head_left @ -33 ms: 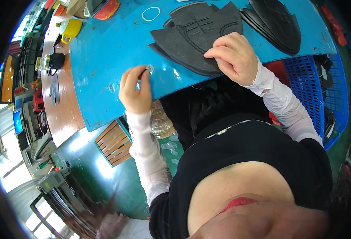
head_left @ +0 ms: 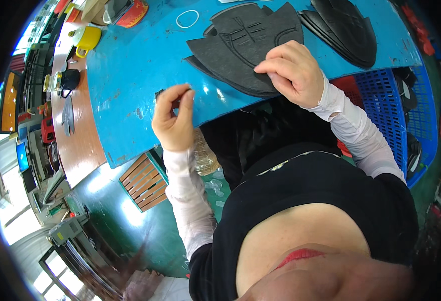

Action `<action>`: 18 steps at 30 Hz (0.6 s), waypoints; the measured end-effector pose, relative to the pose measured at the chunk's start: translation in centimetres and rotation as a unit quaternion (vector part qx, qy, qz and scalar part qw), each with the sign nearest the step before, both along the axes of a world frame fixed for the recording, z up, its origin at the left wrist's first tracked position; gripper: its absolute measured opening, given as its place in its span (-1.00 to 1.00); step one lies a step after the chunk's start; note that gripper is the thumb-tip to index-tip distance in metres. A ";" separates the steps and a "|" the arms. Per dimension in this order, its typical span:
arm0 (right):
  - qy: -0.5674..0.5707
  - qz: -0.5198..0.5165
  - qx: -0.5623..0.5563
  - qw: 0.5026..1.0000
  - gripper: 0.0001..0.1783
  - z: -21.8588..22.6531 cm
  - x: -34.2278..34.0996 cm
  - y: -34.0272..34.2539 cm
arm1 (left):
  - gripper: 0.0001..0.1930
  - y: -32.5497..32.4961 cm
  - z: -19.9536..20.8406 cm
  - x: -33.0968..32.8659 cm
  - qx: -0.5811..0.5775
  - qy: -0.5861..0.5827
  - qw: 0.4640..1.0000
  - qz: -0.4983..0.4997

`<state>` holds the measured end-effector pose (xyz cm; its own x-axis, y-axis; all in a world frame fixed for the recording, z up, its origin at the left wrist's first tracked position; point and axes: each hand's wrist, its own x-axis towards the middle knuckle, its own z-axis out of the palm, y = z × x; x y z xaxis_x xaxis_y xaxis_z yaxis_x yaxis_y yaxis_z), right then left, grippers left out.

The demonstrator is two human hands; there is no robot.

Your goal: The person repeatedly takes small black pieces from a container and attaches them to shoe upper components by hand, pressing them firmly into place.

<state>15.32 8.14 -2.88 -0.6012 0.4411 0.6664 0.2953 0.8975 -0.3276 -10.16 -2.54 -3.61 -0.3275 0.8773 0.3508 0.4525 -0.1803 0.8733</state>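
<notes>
On the blue table (head_left: pixel 130 100) in front of me lies a stack of black shoe-upper pieces (head_left: pixel 260 45) with stitched lines. My right hand (head_left: pixel 295 72) rests at the stack's near right edge, fingers curled and thumb close to the forefinger. Whatever it pinches is hidden. Left of the stack, my left hand (head_left: pixel 174 118) hovers over the table edge with thumb and forefinger pinched together. I cannot make out anything between those fingertips. A small dark piece (head_left: pixel 159 94) shows just behind the left knuckles. A second stack of black shoe-upper pieces (head_left: pixel 348 37) sits at the far right.
A white ring (head_left: pixel 187 19) lies at the back of the table. A yellow mug (head_left: pixel 86 39) and a dark glass jar (head_left: pixel 70 79) stand on the brown surface to the left. Below the table's right end is a blue plastic basket (head_left: pixel 383 108); a slatted wooden stool (head_left: pixel 144 183) stands lower left.
My left hand has shifted slightly right and toward me, and the small dark piece behind its knuckles has come into sight. My right hand stays at the stack.
</notes>
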 end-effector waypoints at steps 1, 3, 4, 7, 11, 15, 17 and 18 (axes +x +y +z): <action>-0.002 -0.006 0.000 1.000 -0.74 0.5 -0.2 -0.3 | -0.84 -0.4 0.4 1.7 0.000 -0.002 1.000 -0.006; 0.104 -0.027 -0.092 0.990 -0.76 2.3 -0.6 -1.2 | -0.84 -0.5 2.4 5.6 0.012 -0.449 0.885 -0.126; 0.093 -0.003 -0.081 0.992 -0.74 3.8 -0.5 -1.7 | -0.83 -0.4 2.5 6.5 0.015 -0.475 0.868 -0.144; 0.119 0.091 -0.243 0.959 -0.77 5.2 -1.1 -3.0 | -0.83 -0.2 2.4 8.2 0.020 -0.503 0.846 -0.176; 0.089 0.065 -0.267 0.957 -0.79 4.5 -0.9 -2.9 | -0.85 0.3 1.7 9.2 0.043 -0.446 0.882 -0.149; 0.077 0.056 -0.246 0.964 -0.78 4.0 -0.7 -2.8 | -0.82 0.3 1.4 10.0 0.082 -0.381 0.912 -0.124; 0.110 0.060 -0.262 0.957 -0.80 3.7 -0.9 -2.8 | -0.81 0.4 1.2 9.9 0.088 -0.348 0.925 -0.124; 0.112 0.057 -0.264 0.956 -0.80 3.7 -0.9 -2.7 | -0.78 0.4 1.0 9.7 0.103 -0.320 0.933 -0.130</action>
